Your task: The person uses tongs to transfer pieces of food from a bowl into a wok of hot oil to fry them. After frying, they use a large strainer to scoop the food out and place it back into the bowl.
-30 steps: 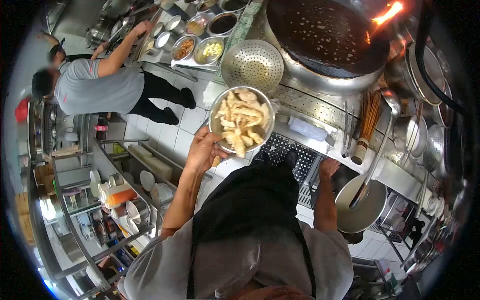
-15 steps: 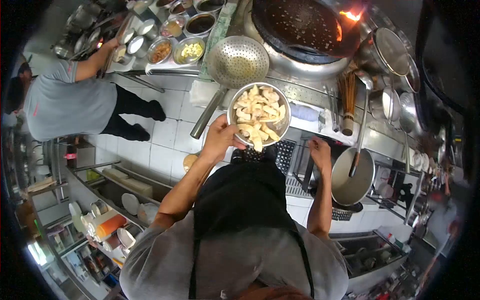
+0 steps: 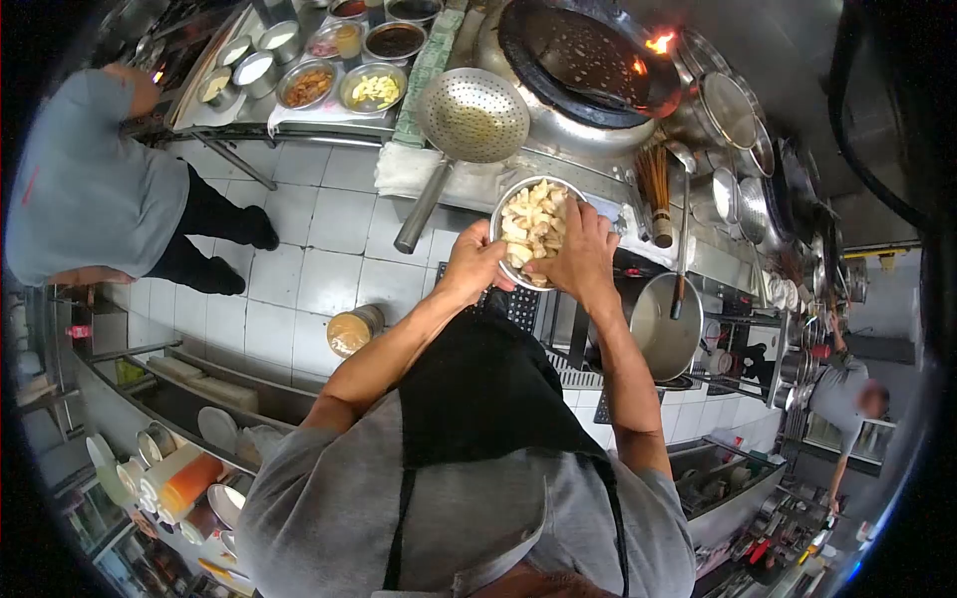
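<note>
A metal bowl [image 3: 495, 221] heaped with pale, cut food pieces [image 3: 533, 224] is in front of my apron. My left hand [image 3: 473, 263] grips the bowl at its left side, thumb near the rim. My right hand [image 3: 586, 254] reaches over the bowl's right side with its fingers and thumb spread apart. Its thumb lies against the lower pieces, and its fingers overlap the right rim. Just beyond the bowl, a perforated strainer ladle [image 3: 473, 112] rests with its handle [image 3: 424, 207] pointing toward me.
A dark wok [image 3: 573, 65] with oil sits on the stove, flame [image 3: 659, 44] at its right. A bamboo brush [image 3: 655, 194] and a ladle [image 3: 681, 239] over a large pot [image 3: 666, 329] are to the right. Ingredient bowls [image 3: 372, 90] line the left counter. Another person [image 3: 100, 179] stands left.
My right hand has come from beside the pot onto the bowl and its food. The bowl has shifted slightly right. The view has turned, and another person now shows at far right.
</note>
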{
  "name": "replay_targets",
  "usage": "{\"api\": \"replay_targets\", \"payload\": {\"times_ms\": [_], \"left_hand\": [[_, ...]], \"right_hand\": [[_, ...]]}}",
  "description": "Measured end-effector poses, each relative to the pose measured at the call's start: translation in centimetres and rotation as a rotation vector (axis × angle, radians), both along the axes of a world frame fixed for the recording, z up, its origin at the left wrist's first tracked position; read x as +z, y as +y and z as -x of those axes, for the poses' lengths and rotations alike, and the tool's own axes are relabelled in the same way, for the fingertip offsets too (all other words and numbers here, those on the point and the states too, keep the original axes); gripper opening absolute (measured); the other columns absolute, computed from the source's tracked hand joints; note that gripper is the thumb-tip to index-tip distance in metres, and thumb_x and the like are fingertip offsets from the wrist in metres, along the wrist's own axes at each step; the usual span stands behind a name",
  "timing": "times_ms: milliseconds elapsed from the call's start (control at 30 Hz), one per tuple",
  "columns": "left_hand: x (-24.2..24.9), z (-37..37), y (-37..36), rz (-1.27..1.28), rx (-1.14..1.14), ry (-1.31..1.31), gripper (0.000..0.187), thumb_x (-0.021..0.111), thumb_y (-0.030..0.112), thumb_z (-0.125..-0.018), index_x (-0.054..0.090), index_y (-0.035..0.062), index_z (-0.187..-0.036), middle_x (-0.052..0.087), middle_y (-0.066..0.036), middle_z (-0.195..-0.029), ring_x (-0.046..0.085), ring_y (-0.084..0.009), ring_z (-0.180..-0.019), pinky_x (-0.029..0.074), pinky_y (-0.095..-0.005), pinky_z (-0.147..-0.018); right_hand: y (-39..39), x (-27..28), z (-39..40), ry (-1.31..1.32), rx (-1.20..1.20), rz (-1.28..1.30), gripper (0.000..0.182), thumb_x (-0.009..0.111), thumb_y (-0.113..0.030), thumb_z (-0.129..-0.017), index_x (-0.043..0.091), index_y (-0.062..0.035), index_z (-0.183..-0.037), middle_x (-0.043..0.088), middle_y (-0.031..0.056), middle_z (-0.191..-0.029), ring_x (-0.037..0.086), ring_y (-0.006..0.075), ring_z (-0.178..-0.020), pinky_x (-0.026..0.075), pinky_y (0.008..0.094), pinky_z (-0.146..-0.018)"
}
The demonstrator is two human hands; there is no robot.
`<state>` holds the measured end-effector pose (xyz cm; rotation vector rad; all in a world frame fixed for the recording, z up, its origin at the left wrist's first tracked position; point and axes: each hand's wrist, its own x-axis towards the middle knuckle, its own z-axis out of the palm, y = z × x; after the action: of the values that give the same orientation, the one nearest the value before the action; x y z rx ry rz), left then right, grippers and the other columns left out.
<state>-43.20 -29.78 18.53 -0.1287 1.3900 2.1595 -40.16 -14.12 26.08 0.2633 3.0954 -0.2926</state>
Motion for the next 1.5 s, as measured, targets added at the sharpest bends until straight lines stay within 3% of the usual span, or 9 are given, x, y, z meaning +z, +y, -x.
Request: {"api": "replay_targets", "payload": {"times_ms": [400,467,567,633,667,767,833,1267,1500], "left_hand": [[-1.6,0.9,-0.4,-0.042,0.029,-0.012,0.022,0.048,0.000,-0.084,0.051,-0.0069,-0.104,0.064,-0.017,-0.085,0.066,-0.0212,-0.057,0.058,-0.0283,-0.043],[-0.9,0.5,-1.1,-0.008,0.029,-0.008,0.022,0.048,0.000,-0.084,0.051,-0.0068,-0.104,0.064,-0.017,-0.088,0.066,-0.0201,-0.059,0.058,-0.0283,-0.043],[-2.3,0.5,-1.7,0.042,0.009,-0.015,0.020,0.049,0.000,-0.084,0.052,-0.0061,-0.102,0.064,-0.017,-0.087,0.065,-0.0194,-0.058,0.058,-0.0283,-0.043],[-2.4,0.4,-1.8,0.049,-0.007,-0.015,0.018,0.050,0.001,-0.084,0.052,-0.0052,-0.100,0.064,-0.017,-0.087,0.065,-0.0190,-0.057,0.058,-0.0281,-0.043],[-1.9,0.5,-1.8,0.033,-0.021,-0.015,0.017,0.050,0.001,-0.084,0.052,-0.0050,-0.099,0.064,-0.017,-0.087,0.065,-0.0191,-0.057,0.058,-0.0280,-0.042],[-1.0,1.1,-1.7,0.033,-0.071,0.026,0.018,0.049,0.001,-0.084,0.053,-0.0052,-0.101,0.064,-0.017,-0.086,0.065,-0.0188,-0.057,0.057,-0.0269,-0.042],[0.2,1.5,-1.7,0.024,-0.049,0.235,0.022,0.046,-0.001,-0.085,0.052,-0.0064,-0.105,0.065,-0.016,-0.088,0.065,-0.0189,-0.057,0.057,-0.0259,-0.043],[0.1,3.2,-2.6,0.129,-0.091,0.262,0.030,0.043,-0.001,-0.084,0.051,-0.0076,-0.112,0.064,-0.018,-0.097,0.068,-0.0197,-0.069,0.059,-0.0269,-0.046],[0.0,3.6,-3.2,0.170,-0.118,0.023,0.031,0.046,0.001,-0.086,0.048,-0.0102,-0.115,0.063,-0.019,-0.098,0.067,-0.0208,-0.067,0.058,-0.0268,-0.043]], "right_hand": [[-2.3,-1.9,0.2,0.309,0.002,-0.224,0.069,0.079,-0.030,-0.064,0.051,-0.0058,-0.123,0.052,0.0107,-0.110,0.048,0.0291,-0.104,0.034,0.0483,-0.087],[-0.4,-0.6,-1.3,0.403,-0.026,-0.060,0.055,0.075,-0.028,-0.072,0.055,-0.0038,-0.117,0.048,0.0135,-0.114,0.045,0.0298,-0.110,0.035,0.0498,-0.087],[4.3,-1.8,-2.6,0.381,-0.228,0.274,0.041,0.064,-0.027,-0.087,0.056,-0.0015,-0.118,0.058,0.0209,-0.106,0.057,0.0356,-0.090,0.046,0.0431,-0.078],[5.7,-4.8,-3.3,0.189,-0.249,0.599,0.039,0.053,-0.023,-0.094,0.052,0.0009,-0.124,0.064,0.0200,-0.087,0.062,0.0333,-0.075,0.050,0.0414,-0.072],[5.6,-5.7,-3.5,0.063,-0.244,0.797,0.038,0.045,-0.018,-0.097,0.047,0.0013,-0.131,0.064,0.0160,-0.076,0.063,0.0224,-0.066,0.051,0.0390,-0.065],[3.5,-4.1,-3.8,0.044,-0.325,0.963,0.037,0.042,-0.011,-0.097,0.045,0.0001,-0.133,0.062,0.0126,-0.075,0.059,0.0140,-0.060,0.049,0.0320,-0.056],[3.2,-4.3,-3.2,0.122,-0.329,0.996,0.036,0.042,-0.010,-0.097,0.046,-0.0001,-0.132,0.061,0.0108,-0.073,0.057,0.0131,-0.057,0.048,0.0305,-0.053],[1.6,-3.8,-3.3,0.316,-0.277,1.052,0.032,0.043,-0.010,-0.096,0.049,0.0055,-0.124,0.056,0.0051,-0.066,0.051,0.0093,-0.049,0.042,0.0249,-0.044],[2.0,-6.2,-2.3,0.064,-0.308,1.198,0.035,0.043,-0.007,-0.096,0.045,0.0060,-0.129,0.056,0.0058,-0.070,0.050,0.0096,-0.048,0.042,0.0249,-0.043]]}}
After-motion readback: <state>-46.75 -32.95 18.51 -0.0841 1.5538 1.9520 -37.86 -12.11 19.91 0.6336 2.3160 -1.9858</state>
